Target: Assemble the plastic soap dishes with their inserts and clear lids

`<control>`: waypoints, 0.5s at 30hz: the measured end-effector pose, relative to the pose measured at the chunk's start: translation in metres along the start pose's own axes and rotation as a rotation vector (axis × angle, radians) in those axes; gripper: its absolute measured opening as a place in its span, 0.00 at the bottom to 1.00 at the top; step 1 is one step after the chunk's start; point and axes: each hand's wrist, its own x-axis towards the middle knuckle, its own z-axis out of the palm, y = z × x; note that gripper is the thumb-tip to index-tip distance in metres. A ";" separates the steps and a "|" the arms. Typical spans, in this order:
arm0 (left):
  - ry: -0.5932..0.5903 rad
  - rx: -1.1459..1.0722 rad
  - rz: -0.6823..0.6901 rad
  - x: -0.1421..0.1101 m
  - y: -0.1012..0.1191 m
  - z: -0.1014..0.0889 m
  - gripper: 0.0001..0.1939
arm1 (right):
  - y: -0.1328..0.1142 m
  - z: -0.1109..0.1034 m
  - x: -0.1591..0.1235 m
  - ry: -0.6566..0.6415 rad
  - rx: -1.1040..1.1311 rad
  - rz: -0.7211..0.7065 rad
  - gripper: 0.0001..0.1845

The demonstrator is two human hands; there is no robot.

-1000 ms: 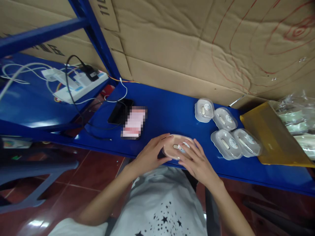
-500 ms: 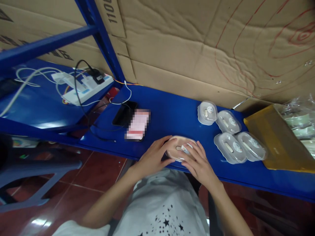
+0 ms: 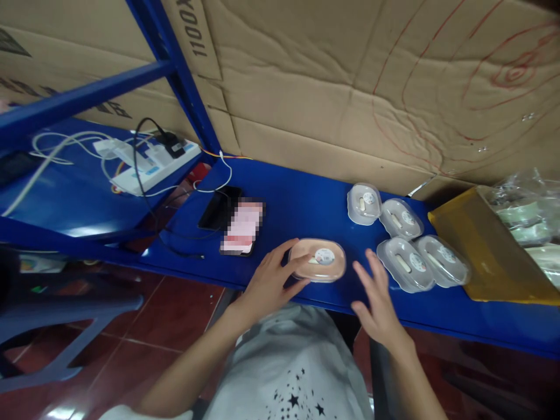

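Observation:
A pinkish-orange oval food container [image 3: 335, 269] with a clear lid and a round sticker lies flat near the front edge of the blue table. My left hand [image 3: 273, 277] grips its left end, thumb at the front side and fingers reaching over the lid. To the right of the container, my right hand [image 3: 377, 300] is held apart from it, fingers spread, with nothing in them. Several clear lidded containers, among them one at the front [image 3: 406, 265] and one at the back [image 3: 364, 204], stand beyond my right hand.
Left of the containers lie a lit phone [image 3: 242, 227] and a black phone [image 3: 214, 210]. A white power strip [image 3: 149, 172] with cables sits on the left shelf. A yellow-brown box [image 3: 485, 251] stands on the right, beside plastic-wrapped goods [image 3: 525, 216]. Cardboard [image 3: 306, 99] lines the back.
My right hand has come off the lid and moved right, its fingers spreading. The container's sticker now shows fully. My left hand stays on the container.

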 end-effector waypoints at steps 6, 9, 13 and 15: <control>0.072 0.376 -0.191 0.050 -0.004 -0.006 0.27 | 0.041 -0.042 -0.048 0.289 -0.334 0.397 0.29; 0.017 0.505 -0.242 0.091 -0.009 -0.012 0.27 | 0.058 -0.042 -0.064 0.276 -0.449 0.499 0.28; -0.017 0.609 -0.224 0.128 -0.018 -0.015 0.27 | 0.066 -0.034 -0.067 0.275 -0.332 0.464 0.27; -0.011 0.624 -0.176 0.136 -0.021 -0.014 0.31 | 0.061 -0.032 -0.059 0.238 -0.223 0.389 0.27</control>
